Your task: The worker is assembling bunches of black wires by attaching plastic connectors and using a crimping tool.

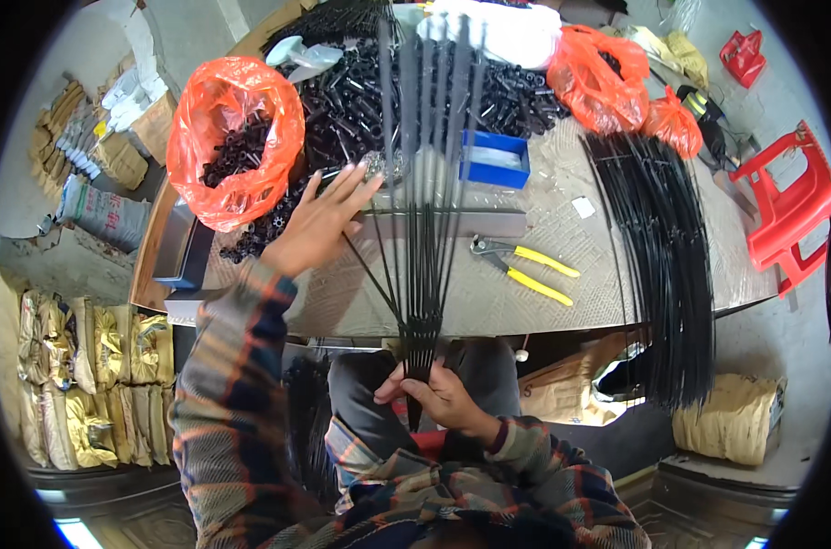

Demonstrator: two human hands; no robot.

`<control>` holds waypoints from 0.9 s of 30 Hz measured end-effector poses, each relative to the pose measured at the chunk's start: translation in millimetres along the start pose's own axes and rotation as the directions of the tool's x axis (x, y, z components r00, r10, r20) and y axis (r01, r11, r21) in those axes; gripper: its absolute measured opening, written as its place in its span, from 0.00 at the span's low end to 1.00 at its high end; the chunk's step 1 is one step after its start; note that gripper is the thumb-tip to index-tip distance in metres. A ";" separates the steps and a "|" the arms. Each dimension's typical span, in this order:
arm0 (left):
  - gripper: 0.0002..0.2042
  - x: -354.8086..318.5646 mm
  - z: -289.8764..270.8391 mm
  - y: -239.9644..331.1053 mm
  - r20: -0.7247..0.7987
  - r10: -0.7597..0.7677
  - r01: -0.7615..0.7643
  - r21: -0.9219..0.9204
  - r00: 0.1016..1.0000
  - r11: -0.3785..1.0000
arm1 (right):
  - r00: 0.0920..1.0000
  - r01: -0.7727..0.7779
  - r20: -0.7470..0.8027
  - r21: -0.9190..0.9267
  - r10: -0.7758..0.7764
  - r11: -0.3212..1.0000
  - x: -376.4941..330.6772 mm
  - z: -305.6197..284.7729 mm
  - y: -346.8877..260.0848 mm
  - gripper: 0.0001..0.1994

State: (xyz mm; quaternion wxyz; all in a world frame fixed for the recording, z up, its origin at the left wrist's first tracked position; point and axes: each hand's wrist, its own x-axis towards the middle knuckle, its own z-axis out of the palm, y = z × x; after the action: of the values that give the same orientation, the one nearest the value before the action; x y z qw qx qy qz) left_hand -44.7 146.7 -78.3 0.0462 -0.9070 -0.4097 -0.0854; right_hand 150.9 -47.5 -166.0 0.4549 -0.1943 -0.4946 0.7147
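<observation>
My right hand [440,395] grips the gathered lower ends of a fan of several thin black rods [426,174] that spread up over the table. My left hand [322,222] reaches out over the table with fingers spread, touching the leftmost rod near a heap of small black plastic parts [347,101]. Both forearms wear plaid sleeves.
On the table lie yellow-handled pliers [523,265], a blue tray [495,157], an open orange bag of black parts [237,137], more orange bags [598,78] and a curved stack of black rods [662,229]. Red plastic chair [790,206] at right; sacks on the floor at left.
</observation>
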 end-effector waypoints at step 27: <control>0.13 33.7 -12.9 57.3 0.010 0.189 -0.091 -0.849 0.982 0.521 | 0.994 -0.109 -0.059 -0.263 0.097 0.959 58.8 24.1 -226.1 0.17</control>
State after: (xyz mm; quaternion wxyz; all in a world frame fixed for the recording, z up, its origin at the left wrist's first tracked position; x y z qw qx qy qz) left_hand 18.7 131.7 -60.0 -0.4114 -0.8493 -0.2448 -0.2226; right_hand 206.9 11.1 54.4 0.3981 -0.2953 -0.5645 0.6600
